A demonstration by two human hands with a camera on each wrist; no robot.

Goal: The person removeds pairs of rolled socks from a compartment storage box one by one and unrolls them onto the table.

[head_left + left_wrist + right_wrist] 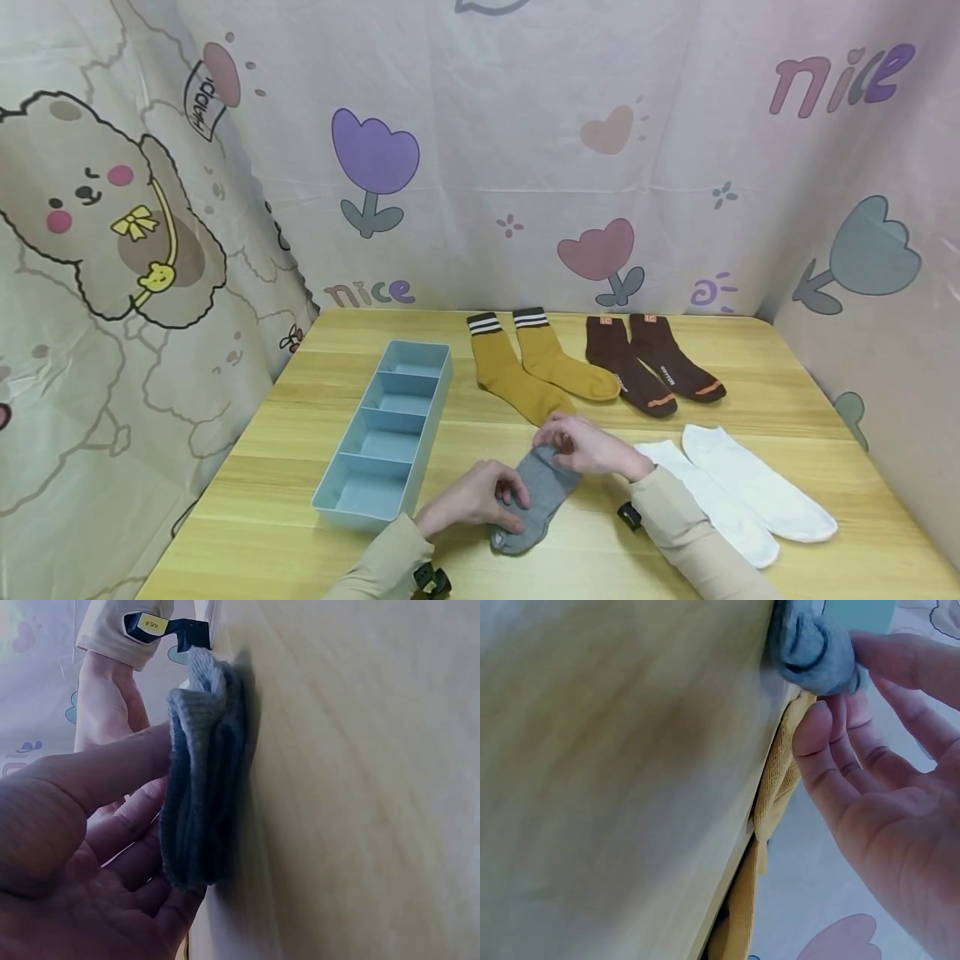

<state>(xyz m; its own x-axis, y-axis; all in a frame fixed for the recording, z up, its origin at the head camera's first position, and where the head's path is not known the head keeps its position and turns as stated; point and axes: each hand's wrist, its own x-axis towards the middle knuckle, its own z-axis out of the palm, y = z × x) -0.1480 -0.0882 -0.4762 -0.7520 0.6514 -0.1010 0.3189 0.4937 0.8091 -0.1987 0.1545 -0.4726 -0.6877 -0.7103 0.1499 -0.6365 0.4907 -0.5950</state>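
A grey sock [542, 498] lies on the table between both hands, in several layers; I cannot tell whether it is one sock or a stacked pair. My left hand [480, 497] holds its near part, thumb on one side and fingers on the other. Ribbed, layered edges of the grey sock [202, 780] face the left wrist view. At the far end, my right hand [588, 446] pinches the fabric between thumb and fingers. There the grey sock [817, 656] looks rounded and folded over in the right wrist view.
Left of the hands stands a blue-grey box [431, 450] with several compartments. Mustard socks [517, 375] with striped cuffs lie behind the hands, brown socks [633, 367] farther right. White socks [757, 483] lie beside the right forearm. A patterned curtain [480, 167] closes off the table's back.
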